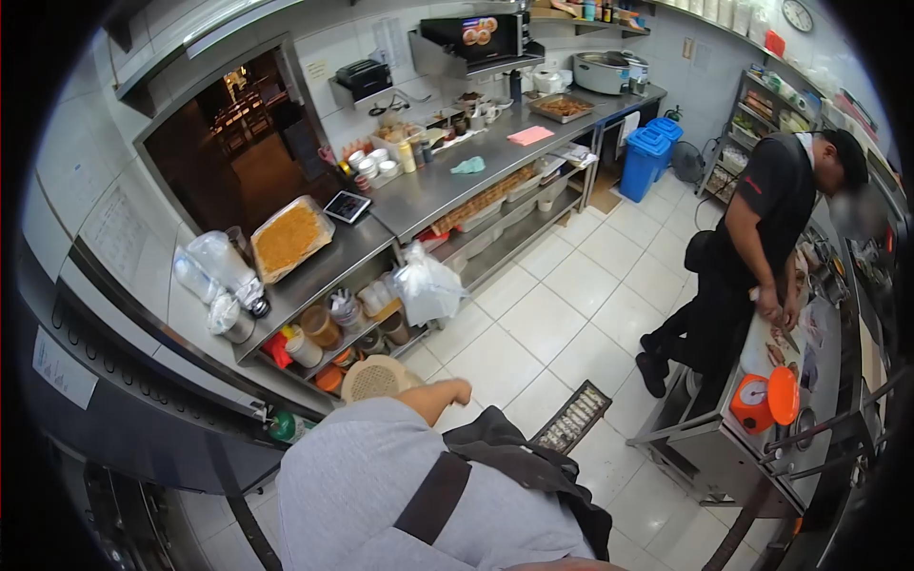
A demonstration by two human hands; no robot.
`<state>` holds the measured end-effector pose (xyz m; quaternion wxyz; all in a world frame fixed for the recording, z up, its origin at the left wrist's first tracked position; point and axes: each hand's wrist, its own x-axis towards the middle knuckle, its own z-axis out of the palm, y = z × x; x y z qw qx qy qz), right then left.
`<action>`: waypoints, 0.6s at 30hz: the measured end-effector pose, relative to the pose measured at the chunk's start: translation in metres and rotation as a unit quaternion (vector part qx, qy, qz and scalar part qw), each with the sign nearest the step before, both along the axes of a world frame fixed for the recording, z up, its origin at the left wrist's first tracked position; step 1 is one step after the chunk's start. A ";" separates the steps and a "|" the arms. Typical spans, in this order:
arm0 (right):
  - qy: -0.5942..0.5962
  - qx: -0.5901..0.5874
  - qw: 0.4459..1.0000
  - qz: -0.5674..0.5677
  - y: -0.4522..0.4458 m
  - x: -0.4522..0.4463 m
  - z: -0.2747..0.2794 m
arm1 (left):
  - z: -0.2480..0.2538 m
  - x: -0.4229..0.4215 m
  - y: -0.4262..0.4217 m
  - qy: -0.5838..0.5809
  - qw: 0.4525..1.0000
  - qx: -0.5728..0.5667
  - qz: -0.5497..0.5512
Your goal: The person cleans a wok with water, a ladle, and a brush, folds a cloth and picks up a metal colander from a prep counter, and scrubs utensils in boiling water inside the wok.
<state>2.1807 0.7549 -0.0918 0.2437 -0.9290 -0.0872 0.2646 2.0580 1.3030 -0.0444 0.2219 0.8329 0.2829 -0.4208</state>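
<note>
My left hand [459, 391] hangs low over the tiled floor, small and rounded in view; its fingers are too hidden to show whether they are curled round anything. Close to my forearm is a beige round item with a perforated top [373, 379], partly covered by my grey sleeve. A white plastic bag [427, 285] hangs from the counter's end, beyond my hand. Below my torso lies my black apron [524, 457]. A strip of skin shows at the bottom edge, but my right hand is out of sight.
A co-worker [762, 238] stands at the right, cutting on a board beside an orange scale [752, 400]. A floor drain grate [574, 419] lies ahead. Along the left runs a steel counter [428, 195] with a tray of orange-brown food [291, 238]; blue bins [645, 157] stand farther back.
</note>
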 end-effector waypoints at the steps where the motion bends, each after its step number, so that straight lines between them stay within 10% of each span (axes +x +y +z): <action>1: 0.004 0.000 1.000 -0.008 -0.009 0.012 0.000 | -0.013 0.005 -0.008 0.008 1.000 -0.019 0.001; 11: 0.014 -0.003 0.996 -0.089 -0.047 0.090 -0.062 | -0.015 0.158 -0.042 0.064 0.995 -0.033 -0.074; 12: -0.009 -0.197 0.977 0.081 -0.055 0.113 -0.049 | -0.017 0.181 -0.042 0.053 0.998 -0.042 -0.020; 14: -0.009 -0.151 0.954 -0.257 -0.067 0.129 -0.047 | -0.008 0.218 -0.045 -0.053 0.994 -0.066 0.066; 18: -0.094 -0.133 0.935 -0.315 -0.088 0.155 -0.004 | -0.034 0.301 -0.058 -0.087 0.980 -0.130 0.120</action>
